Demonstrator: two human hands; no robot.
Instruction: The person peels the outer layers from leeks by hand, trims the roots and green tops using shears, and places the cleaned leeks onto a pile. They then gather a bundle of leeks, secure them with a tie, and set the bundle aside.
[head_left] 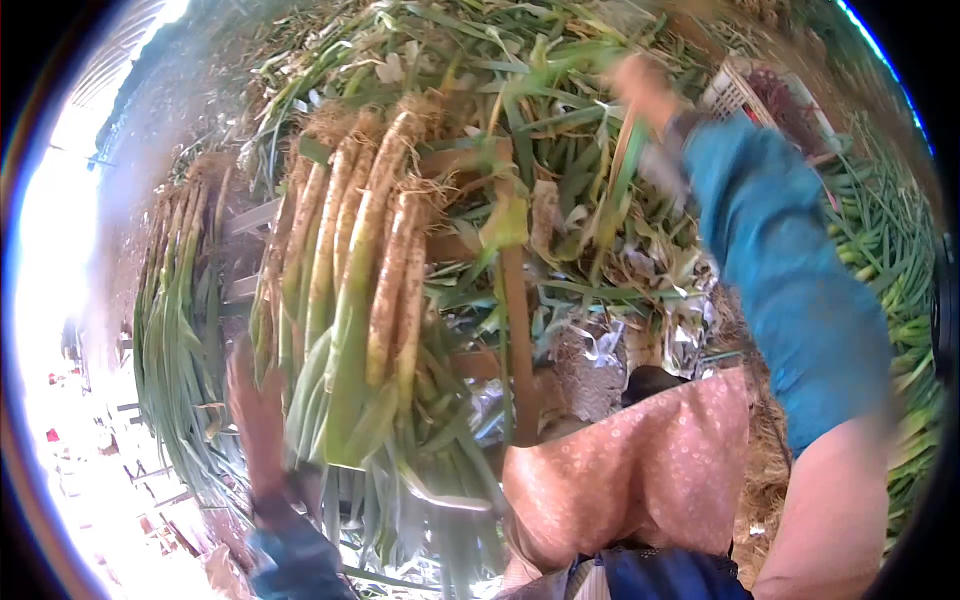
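Note:
A pile of long green onions [345,240] lies in front of me, roots at the far end, pale stems muddy, and green leaves hanging toward me. Beside its left edge is my left hand [257,415], fingers stretched out and apart, nearest to the leaves. Far out to the upper right, my right hand [645,92] is smeared by motion over a heap of stripped leaves [440,50]. Leaf strips [622,165] show just under that hand; I cannot tell whether it grips them.
Another row of green onions [180,260] rests farther left. A wooden bar [517,340] runs beside the pile. At the upper right stands a white crate [735,92]. More green onions [905,330] lie along the right side. A pink floral cloth [630,450] covers my lap.

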